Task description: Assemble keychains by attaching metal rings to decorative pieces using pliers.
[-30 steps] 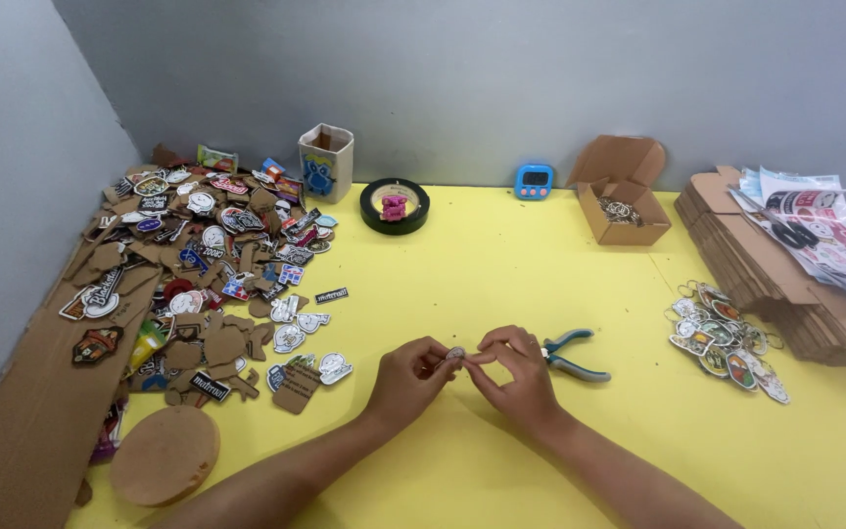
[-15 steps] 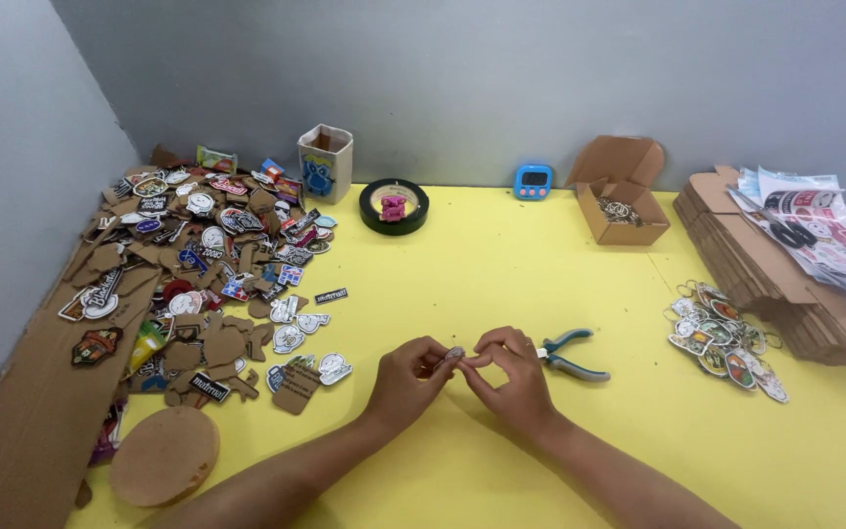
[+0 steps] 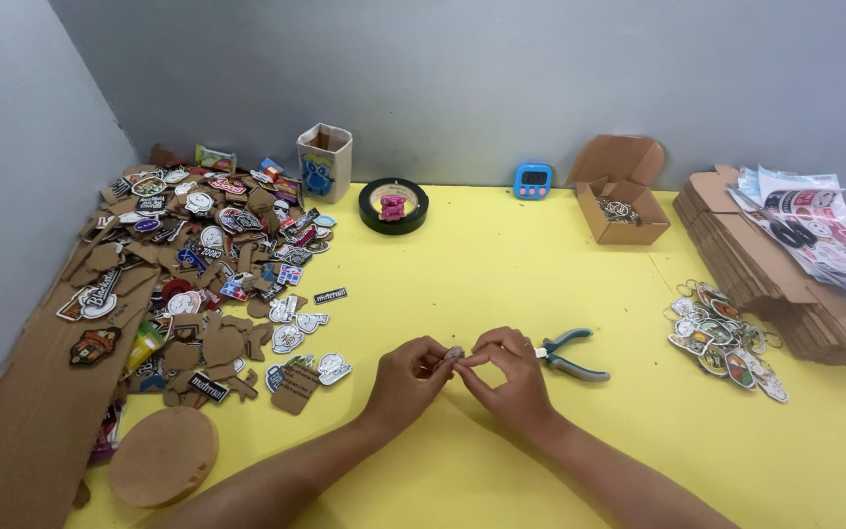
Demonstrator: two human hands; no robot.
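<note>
Left hand (image 3: pixel 411 374) and right hand (image 3: pixel 507 376) meeting low over the yellow surface (image 3: pixel 501 264), fingertips pinched together on a small pale tag (image 3: pixel 454 352). Just right: blue-handled metal pliers (image 3: pixel 568 354). Farther left, heap of cardboard-backed stickers (image 3: pixel 198 264); far back, open brown cardboard box (image 3: pixel 624 201).

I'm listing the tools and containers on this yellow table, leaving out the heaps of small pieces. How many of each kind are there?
Grey-handled pliers: 1
Blue digital timer: 1
Black round tape dispenser: 1
Open brown cardboard box: 1
Tall cardboard cup with blue print: 1
Round brown cork disc: 1
Total: 6
</note>
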